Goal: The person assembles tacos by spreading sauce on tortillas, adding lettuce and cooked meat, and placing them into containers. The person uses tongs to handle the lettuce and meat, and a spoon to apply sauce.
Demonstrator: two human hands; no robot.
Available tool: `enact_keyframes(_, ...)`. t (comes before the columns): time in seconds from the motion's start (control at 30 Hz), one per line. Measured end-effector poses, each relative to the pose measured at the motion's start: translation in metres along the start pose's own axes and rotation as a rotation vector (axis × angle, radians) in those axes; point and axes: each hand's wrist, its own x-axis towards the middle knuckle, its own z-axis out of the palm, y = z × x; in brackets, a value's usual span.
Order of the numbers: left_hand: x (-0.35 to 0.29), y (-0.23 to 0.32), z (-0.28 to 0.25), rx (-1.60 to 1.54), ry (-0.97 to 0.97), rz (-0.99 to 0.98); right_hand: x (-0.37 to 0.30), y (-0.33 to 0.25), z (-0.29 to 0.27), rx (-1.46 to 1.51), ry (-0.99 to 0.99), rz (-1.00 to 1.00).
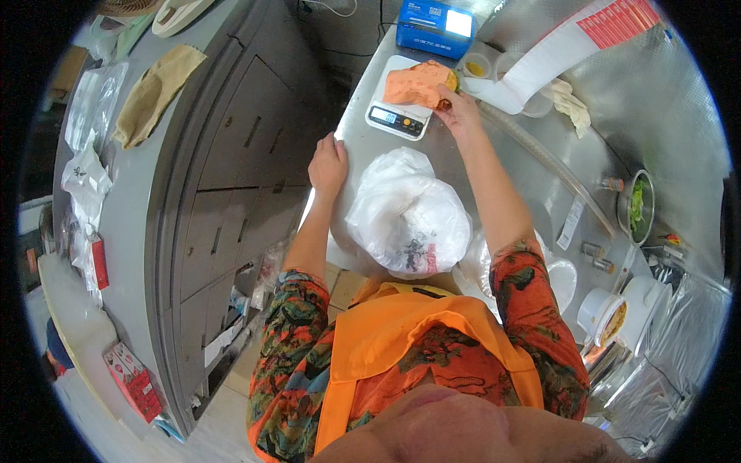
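My right hand (458,110) pinches the near right end of a flat orange-pink piece (413,83) with a yellow-green, brown-spotted end; its kind I cannot make out. The piece lies over a white digital kitchen scale (398,122), whose lit display faces me. At the left side of the metal table (357,139), my left hand (329,163) has its fingers curled against the edge. Between my forearms, close to my body, stands a white plastic bag (409,208) with its mouth open and white contents that are hard to tell.
Behind the scale sits a blue box (434,31). Small clear cups (475,66), a long paper strip (540,69) and a pale glove (570,106) are at the back right. Farther right are a metal bowl of greens (637,207) and white tubs (598,316). Grey cabinets (239,154) stand left.
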Motion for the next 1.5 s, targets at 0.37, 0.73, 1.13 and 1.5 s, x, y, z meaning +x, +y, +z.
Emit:
enact_keyframes(0.37,0.000,-0.005,0.004,0.020,0.038,0.033,-0.006,0.011,0.005,-0.314,0.058,-0.002)
enact_keyframes(0.73,0.001,-0.003,0.002,0.000,0.024,0.012,-0.009,0.001,-0.010,-0.197,0.129,0.116)
enact_keyframes(1.13,-0.002,-0.004,0.003,-0.022,0.062,0.017,-0.003,0.008,0.002,-0.275,0.159,0.125)
enact_keyframes(1.5,0.005,-0.001,0.007,-0.001,0.021,0.024,-0.037,0.005,0.006,-0.116,0.123,-0.057)
